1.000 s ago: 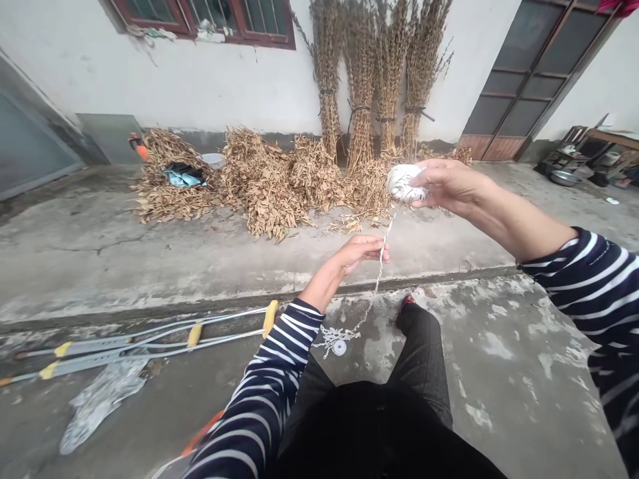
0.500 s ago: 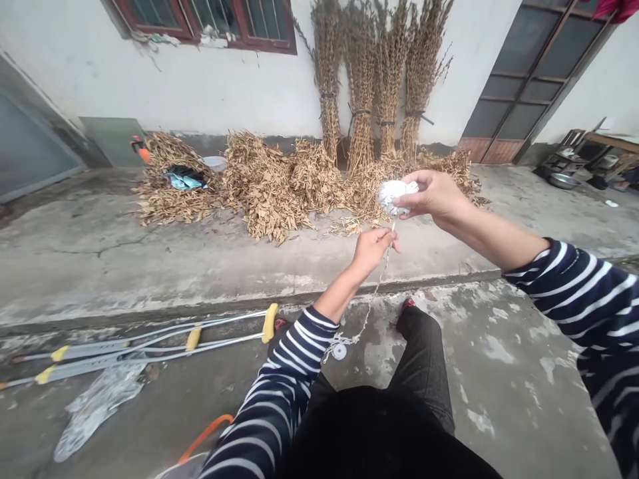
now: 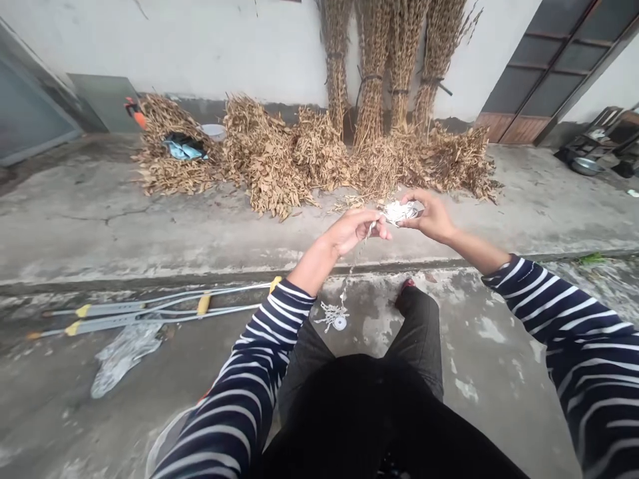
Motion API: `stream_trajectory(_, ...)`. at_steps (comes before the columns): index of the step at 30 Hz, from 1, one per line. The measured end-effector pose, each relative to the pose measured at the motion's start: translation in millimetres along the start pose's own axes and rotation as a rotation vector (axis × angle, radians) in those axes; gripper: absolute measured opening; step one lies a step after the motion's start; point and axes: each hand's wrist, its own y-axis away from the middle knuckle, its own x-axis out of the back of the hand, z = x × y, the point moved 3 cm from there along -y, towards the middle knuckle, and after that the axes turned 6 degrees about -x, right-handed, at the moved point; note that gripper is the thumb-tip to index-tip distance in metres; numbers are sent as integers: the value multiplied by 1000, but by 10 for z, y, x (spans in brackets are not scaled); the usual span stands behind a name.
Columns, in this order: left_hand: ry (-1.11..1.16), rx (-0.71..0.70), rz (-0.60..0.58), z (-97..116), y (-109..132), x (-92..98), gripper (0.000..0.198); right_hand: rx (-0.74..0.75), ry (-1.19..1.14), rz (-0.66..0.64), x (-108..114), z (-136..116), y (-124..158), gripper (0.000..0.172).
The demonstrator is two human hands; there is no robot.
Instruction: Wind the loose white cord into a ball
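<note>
A white bundle of wound cord (image 3: 401, 211) is gripped between the thumb and fingers of my right hand (image 3: 433, 216). Close beside it on the left, my left hand (image 3: 355, 231) pinches the loose cord (image 3: 360, 251), its fingertips near the bundle. From there the cord hangs down to a small tangled heap (image 3: 329, 315) on the ground between my feet. A round white disc-like piece (image 3: 340, 322) lies at the heap. What it is I cannot make out.
A pair of crutches (image 3: 180, 307) lies at the left, with a crumpled clear plastic bag (image 3: 127, 352) below. Ahead is a low concrete step (image 3: 150, 249). Dried plant heaps (image 3: 279, 166) and tied upright bundles (image 3: 370, 86) line the wall. A metal basin (image 3: 586, 165) is far right.
My right hand has lowered the cord bundle slightly. My left hand has come up level with it, turning more sideways. The view has tilted downward.
</note>
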Motion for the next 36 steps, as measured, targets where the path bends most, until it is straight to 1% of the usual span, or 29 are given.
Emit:
stream_trajectory(2,-7,-6,7,12,-37,26,21,-45,-82,-105,-126,68,73,55)
stream_trajectory(4,-31,-9,49,25,-77,57,23,-95,-160,-201,-213,78,139,59)
stream_trajectory(7,-96,19,136,51,-135,154,25,-156,-260,-344,-269,17,232,60)
stream_trajectory(9,-149,45,170,53,-173,252,26,-197,-321,-424,-277,-43,289,58)
stream_trajectory(10,-172,57,183,41,-192,308,27,-225,-353,-440,-273,-72,313,57)
stream_trajectory(12,-210,78,208,-21,-227,417,28,-281,-427,-431,-256,-137,348,59)
stream_trajectory(14,-235,103,228,-131,-251,504,30,-321,-527,-416,-237,-226,371,63)
stream_trajectory(16,-237,127,226,-266,-256,542,31,-330,-614,-403,-208,-349,376,68)
stream_trajectory(18,-215,132,194,-384,-240,522,34,-327,-636,-362,-161,-480,355,67)
stream_trajectory(20,-197,117,160,-448,-208,459,38,-357,-617,-293,-99,-584,306,62)
stream_trajectory(22,-187,90,142,-456,-172,377,40,-427,-607,-207,-35,-645,234,57)
stream_trajectory(25,-167,53,125,-424,-127,256,38,-520,-594,-38,57,-697,119,47)
stream_trajectory(28,-150,45,90,-419,-86,170,35,-539,-549,88,117,-783,36,38)
stream_trajectory(30,-160,46,81,-431,-54,149,35,-482,-537,136,151,-872,-12,35)
stream_trajectory(33,-193,53,60,-443,-4,160,35,-348,-555,236,252,-988,-114,30)
stream_trajectory(36,-193,59,-3,-416,30,182,36,-152,-521,383,472,-1057,-284,29)
